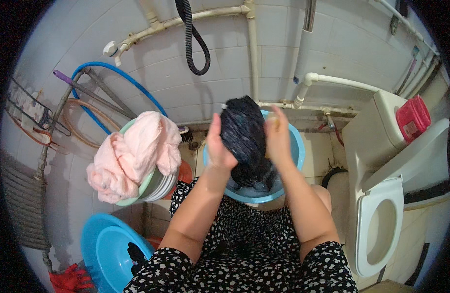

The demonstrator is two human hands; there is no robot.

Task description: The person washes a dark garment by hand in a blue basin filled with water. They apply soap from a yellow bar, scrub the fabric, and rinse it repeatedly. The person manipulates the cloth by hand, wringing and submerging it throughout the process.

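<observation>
A bunched, wet black cloth (243,129) is held up between my two hands, over a blue basin (297,146) on the floor in front of me. My left hand (219,145) presses its palm and fingers to the cloth's left side. On the opposite side, my right hand (277,136) has its fingers curled in against the cloth. The lower end of the cloth hangs into the basin, where more dark fabric and some water show. What kind of garment it is cannot be made out.
Left of the basin, a pink fluffy cloth (137,154) fills a pale green basin (129,200) raised on a stack. A larger blue basin (95,244) with a black item stands lower left, beside red gloves (71,279). The toilet (361,234) is on the right; pipes line the wall.
</observation>
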